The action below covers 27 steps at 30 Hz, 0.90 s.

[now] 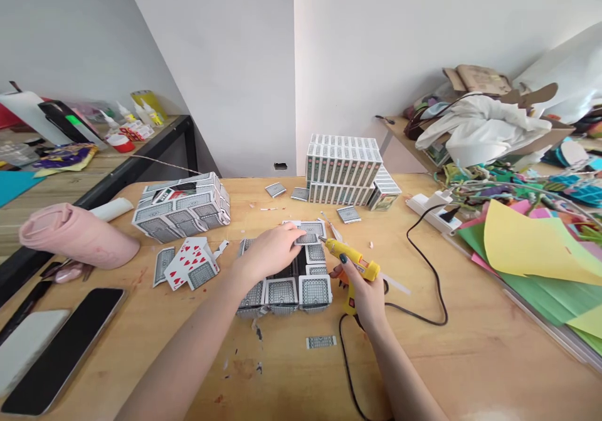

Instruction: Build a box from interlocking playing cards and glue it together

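Note:
In the head view my left hand point(273, 248) reaches over a box covered in playing cards point(283, 293). Its fingertips are closed on the near left edge of a patterned playing card point(312, 229) at the box's far side. My right hand point(367, 289) is wrapped round the handle of a yellow glue gun point(348, 255). The gun's nozzle points left, close to that card. A dark gap shows in the box top, partly behind my left hand. A cut card strip point(321, 342) lies in front of the box.
A second card-covered box point(183, 207) stands at the left, near loose cards point(190, 263). Stacked card packs point(343, 170) stand at the back. The gun's black cord point(441, 283) loops right towards a power strip point(433, 211). A phone point(66, 352) lies front left, coloured paper point(540, 245) right.

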{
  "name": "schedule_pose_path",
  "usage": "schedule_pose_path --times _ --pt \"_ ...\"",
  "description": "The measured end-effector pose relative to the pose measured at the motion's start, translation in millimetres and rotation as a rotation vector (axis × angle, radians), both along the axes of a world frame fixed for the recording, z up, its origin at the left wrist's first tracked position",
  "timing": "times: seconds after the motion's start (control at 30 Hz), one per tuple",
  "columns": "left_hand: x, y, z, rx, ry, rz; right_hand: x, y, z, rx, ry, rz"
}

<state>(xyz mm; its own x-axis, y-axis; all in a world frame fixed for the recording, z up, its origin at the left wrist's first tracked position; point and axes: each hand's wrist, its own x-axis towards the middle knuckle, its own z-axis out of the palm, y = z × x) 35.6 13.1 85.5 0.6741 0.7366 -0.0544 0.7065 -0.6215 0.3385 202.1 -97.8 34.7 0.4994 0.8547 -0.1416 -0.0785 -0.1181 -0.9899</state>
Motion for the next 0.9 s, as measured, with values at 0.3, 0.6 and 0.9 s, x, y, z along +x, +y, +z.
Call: schedule_pose_path --times 0.3,0.6,0.9 --pt "2 4 -0.2 -0.023 -0.056 0.087 2 0 0.4 -0.006 0.031 -0.034" --pt "-11 2 16.4 -0.157 -0.167 0.065 1 0 -6.6 -0.010 0.081 -0.006" --pt "-21 3 17.3 -0.161 -0.178 -0.007 3 2 -10.5 -0.007 0.192 0.035"
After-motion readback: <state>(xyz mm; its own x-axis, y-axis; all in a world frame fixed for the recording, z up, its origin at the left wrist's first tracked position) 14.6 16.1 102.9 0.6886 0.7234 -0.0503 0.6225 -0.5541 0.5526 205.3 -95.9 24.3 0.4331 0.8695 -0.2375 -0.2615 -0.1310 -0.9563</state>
